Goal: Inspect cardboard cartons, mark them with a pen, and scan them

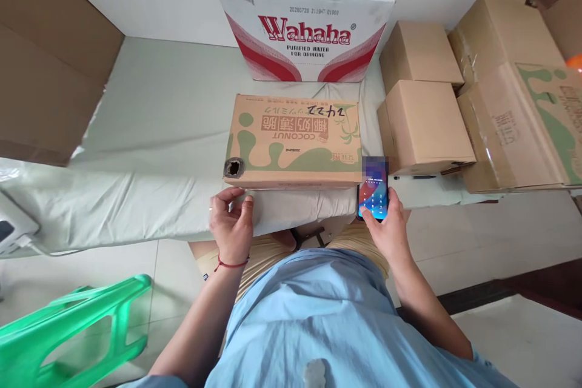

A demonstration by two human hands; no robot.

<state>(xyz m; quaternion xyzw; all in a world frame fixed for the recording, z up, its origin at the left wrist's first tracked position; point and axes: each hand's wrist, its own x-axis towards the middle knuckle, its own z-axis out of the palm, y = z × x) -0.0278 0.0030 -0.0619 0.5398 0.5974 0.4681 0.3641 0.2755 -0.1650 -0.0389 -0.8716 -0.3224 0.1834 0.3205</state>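
My right hand [388, 227] grips a smartphone [373, 197] at the table's front edge. Its lit screen shows a number keypad, and my thumb rests on the lower left of it. Between my hands and a little beyond them lies a brown cardboard box [295, 139] with green print, the word COCONUT upside down and handwritten digits on top. A dark-rimmed hole shows in its near left corner. My left hand [233, 221] is palm up just below that corner, fingers loosely curled and thumb apart, with nothing visible in it. Whether its fingertips touch the box I cannot tell.
Behind the brown box stands a white and red Wahaha water carton [309, 30]. Several cardboard boxes [427, 127] are stacked at the right, and a large carton [50, 54] is at the left. A pale cloth [150, 133] covers the table. A green plastic stool [91, 327] stands lower left.
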